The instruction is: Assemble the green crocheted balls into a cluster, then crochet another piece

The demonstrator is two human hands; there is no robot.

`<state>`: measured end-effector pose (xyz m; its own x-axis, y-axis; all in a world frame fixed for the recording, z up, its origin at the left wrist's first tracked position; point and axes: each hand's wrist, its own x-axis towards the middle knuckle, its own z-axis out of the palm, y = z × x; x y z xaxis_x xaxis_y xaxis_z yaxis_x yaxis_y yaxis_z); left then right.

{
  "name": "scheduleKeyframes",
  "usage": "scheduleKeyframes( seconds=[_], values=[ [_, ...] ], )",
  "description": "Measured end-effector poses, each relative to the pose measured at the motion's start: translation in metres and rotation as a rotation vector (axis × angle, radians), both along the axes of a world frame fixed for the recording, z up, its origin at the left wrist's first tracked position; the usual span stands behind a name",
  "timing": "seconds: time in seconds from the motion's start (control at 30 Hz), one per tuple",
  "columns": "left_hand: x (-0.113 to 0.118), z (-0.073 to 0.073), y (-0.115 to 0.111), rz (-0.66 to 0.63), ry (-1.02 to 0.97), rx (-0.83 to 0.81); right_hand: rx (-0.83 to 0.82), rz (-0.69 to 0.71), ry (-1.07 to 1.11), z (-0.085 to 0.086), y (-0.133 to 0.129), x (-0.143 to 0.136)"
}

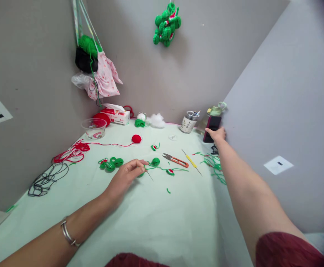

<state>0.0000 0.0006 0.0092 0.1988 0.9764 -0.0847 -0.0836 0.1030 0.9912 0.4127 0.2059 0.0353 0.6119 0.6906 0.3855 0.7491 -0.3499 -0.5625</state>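
Note:
My left hand (134, 169) pinches a green yarn piece at mid-table, with a thin dark needle-like strand (150, 176) sticking out below the fingers. A green crocheted ball (155, 161) lies just right of those fingertips. More joined green balls (111, 164) rest to the left of the hand. My right hand (218, 134) reaches to the back right, its fingers closed on a dark phone (213, 128) that stands upright before a greenish bottle (215, 110). Orange-handled snips (177, 160) and a yellow crochet hook (191, 161) lie between the hands.
Green yarn scraps (214, 167) lie at the right edge. Red yarn (75, 152) and black yarn (49, 178) spread at left. Behind are a plastic tub (94, 129), tissue box (119, 115), and pen tin (188, 124). Green crochet pieces (167, 26) hang on the wall.

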Motion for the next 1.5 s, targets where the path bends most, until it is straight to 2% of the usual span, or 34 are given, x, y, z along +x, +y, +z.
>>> scheduleKeyframes(
  seconds=[0.07,0.17,0.3,0.37,0.4,0.5,0.6,0.73,0.87,0.97,1.07,1.13,1.27,1.4,1.5],
  values=[
    [0.000,0.001,-0.001,0.003,-0.002,0.010,0.015,0.067,0.071,0.009,-0.013,-0.020],
    [0.001,0.001,-0.004,-0.006,0.014,0.044,0.004,0.329,0.171,0.019,-0.045,-0.069],
    [0.000,0.001,-0.005,-0.009,0.024,0.079,-0.061,0.731,0.287,0.023,-0.119,-0.153],
    [-0.001,0.002,-0.006,-0.001,0.016,0.098,-0.107,1.029,0.365,0.023,-0.160,-0.189],
    [-0.001,0.002,-0.006,0.001,0.012,0.108,-0.120,1.112,0.362,0.022,-0.178,-0.204],
    [-0.002,0.004,-0.008,0.000,0.004,0.144,-0.110,1.144,0.234,0.015,-0.214,-0.232],
    [-0.002,0.003,-0.010,-0.002,-0.003,0.176,-0.097,1.135,0.261,0.004,-0.226,-0.240],
    [-0.001,-0.001,-0.009,0.012,0.016,0.193,-0.095,1.157,0.309,-0.006,-0.227,-0.244],
    [0.001,-0.007,-0.005,0.030,0.052,0.194,-0.084,1.067,0.263,-0.017,-0.225,-0.249],
    [0.002,-0.008,-0.005,0.040,0.077,0.198,-0.040,1.021,0.108,-0.025,-0.222,-0.247],
    [0.005,-0.006,-0.006,0.046,0.097,0.194,0.088,1.003,-0.087,-0.028,-0.217,-0.238],
    [0.006,-0.004,-0.007,0.045,0.092,0.181,0.144,1.001,-0.098,-0.027,-0.215,-0.231],
    [0.006,-0.002,-0.008,0.050,0.044,0.153,0.120,1.033,0.122,-0.022,-0.213,-0.225],
    [0.003,-0.004,-0.006,0.030,-0.128,0.153,-0.055,1.081,0.544,-0.020,-0.212,-0.228],
    [0.001,-0.005,-0.005,-0.018,-0.228,0.133,-0.145,1.086,0.740,-0.020,-0.212,-0.231]
  ],
)
